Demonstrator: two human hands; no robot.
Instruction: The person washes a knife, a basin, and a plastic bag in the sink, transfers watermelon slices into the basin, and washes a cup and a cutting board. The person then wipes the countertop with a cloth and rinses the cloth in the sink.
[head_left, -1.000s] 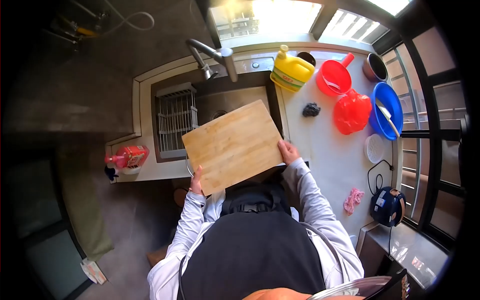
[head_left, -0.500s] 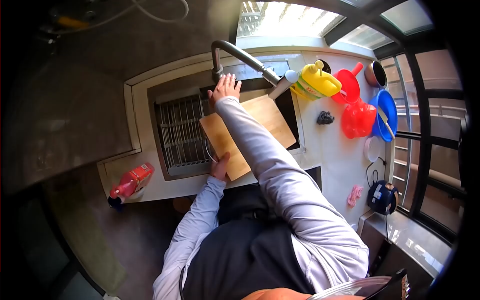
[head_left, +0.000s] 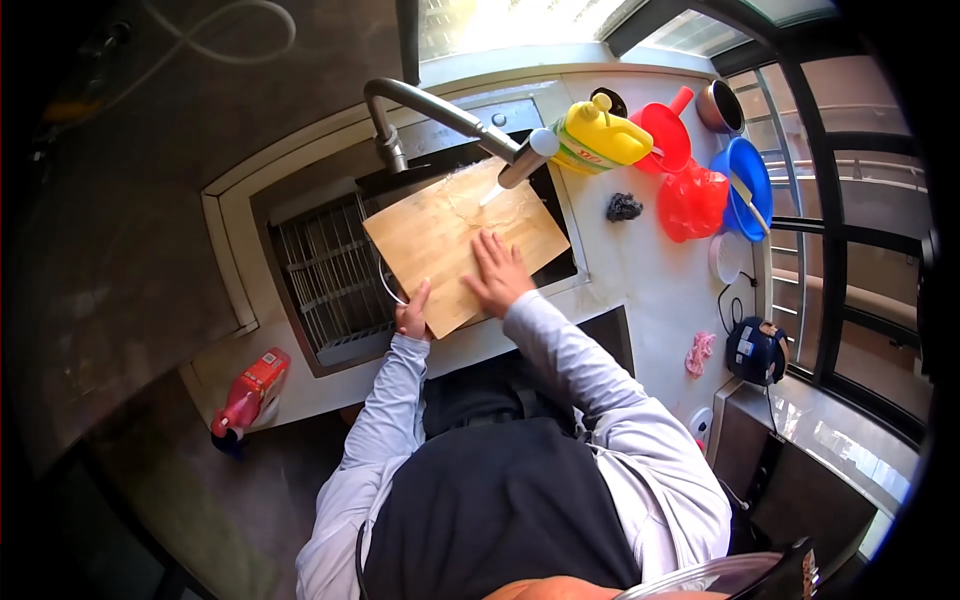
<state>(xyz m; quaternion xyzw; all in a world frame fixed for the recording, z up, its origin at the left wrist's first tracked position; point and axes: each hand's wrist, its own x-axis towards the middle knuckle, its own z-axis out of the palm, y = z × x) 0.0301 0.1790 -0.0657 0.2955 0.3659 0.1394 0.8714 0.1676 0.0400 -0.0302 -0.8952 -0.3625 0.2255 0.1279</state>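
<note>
A wooden cutting board (head_left: 430, 235) lies tilted over the sink under the grey faucet (head_left: 525, 160). Water runs from the spout onto its upper part and spreads over the wood. At the board's lower left edge, my left hand (head_left: 412, 312) grips it, thumb on top and the other fingers hidden beneath. My right hand (head_left: 500, 278) rests on the board's face with fingers stretched out, below the water stream. A thin white curved piece (head_left: 388, 284) shows by the board's left edge; what it belongs to is hidden.
A metal dish rack (head_left: 325, 275) fills the sink's left side. On the counter stand a yellow jug (head_left: 600, 135), a red dipper (head_left: 664, 135), a red plastic bag (head_left: 692, 203), a blue basin (head_left: 745, 190) and a dark scrubber (head_left: 624, 207). A pink bottle (head_left: 252, 388) lies at the left.
My right hand has come back from the faucet base onto the board. Water now flows from the spout. The view has shifted, and my left hand still holds the board.
</note>
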